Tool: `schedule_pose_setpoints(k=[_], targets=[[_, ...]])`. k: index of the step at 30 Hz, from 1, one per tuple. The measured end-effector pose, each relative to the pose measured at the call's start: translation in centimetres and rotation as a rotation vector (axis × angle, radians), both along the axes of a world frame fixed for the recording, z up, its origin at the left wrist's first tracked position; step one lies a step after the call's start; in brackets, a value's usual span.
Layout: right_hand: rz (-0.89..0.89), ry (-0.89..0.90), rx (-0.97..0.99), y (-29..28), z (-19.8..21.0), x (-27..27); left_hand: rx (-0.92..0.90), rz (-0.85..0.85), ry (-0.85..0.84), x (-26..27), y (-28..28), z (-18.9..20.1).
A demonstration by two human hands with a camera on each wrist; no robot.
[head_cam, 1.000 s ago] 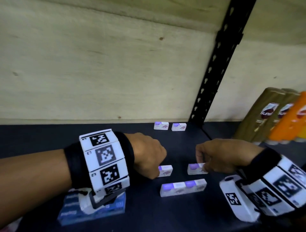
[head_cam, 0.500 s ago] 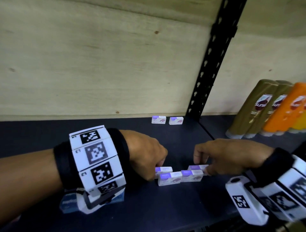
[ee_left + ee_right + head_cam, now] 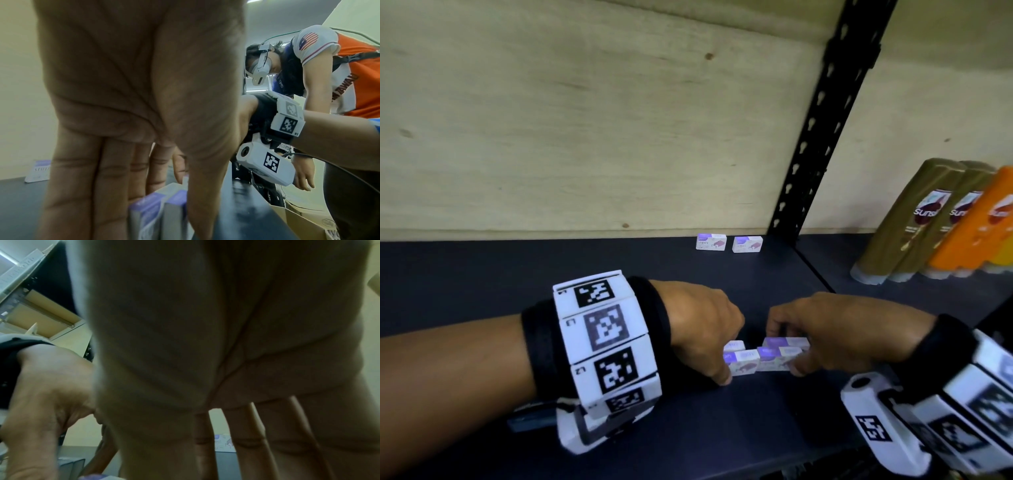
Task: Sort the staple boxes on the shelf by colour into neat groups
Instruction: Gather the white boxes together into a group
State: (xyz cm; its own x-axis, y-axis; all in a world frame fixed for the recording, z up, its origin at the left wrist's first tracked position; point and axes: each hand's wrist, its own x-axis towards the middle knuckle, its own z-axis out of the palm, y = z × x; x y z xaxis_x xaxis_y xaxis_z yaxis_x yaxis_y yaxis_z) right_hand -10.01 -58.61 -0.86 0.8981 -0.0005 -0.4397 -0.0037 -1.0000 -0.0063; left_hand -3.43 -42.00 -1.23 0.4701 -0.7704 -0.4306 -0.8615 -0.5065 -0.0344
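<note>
**Pinching the small boxes from both ends**

On the dark shelf, my left hand and right hand sit at opposite ends of the small boxes. They lie in a touching cluster between my palms, long axis running left to right. Each hand pinches them, thumb in front, fingers behind. Both are equally near; I'd lift level.

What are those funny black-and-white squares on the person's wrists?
Each wrist wears a black fabric cuff ringed with white blocks printed with black square code markers. A white camera pod bearing another marker sits below each wrist. The left hand and right hand are ungloved.
</note>
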Motion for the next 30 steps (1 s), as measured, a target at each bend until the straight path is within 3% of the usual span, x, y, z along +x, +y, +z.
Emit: schedule_pose_setpoints(k=[19, 24, 26, 30], targets=[[0.098, 0.016, 0.03, 0.6, 0.2, 0.5, -0.054, -0.005, 0.025, 0.5, -1.4, -1.0], [-0.005, 0.061, 0.191, -1.5, 1.7, 1.4, -0.07, 0.104, 0.067, 2.1, -0.6, 0.4], [-0.076, 0.002, 0.227, -2.6, 2.2, 2.2, -0.085, 0.141, 0.077, 3.2, -0.3, 1.1], [-0.193, -0.161, 0.088, -4.4, 1.5, 4.3, -0.099, 0.144, -0.029, 5.9, -0.2, 1.9]])
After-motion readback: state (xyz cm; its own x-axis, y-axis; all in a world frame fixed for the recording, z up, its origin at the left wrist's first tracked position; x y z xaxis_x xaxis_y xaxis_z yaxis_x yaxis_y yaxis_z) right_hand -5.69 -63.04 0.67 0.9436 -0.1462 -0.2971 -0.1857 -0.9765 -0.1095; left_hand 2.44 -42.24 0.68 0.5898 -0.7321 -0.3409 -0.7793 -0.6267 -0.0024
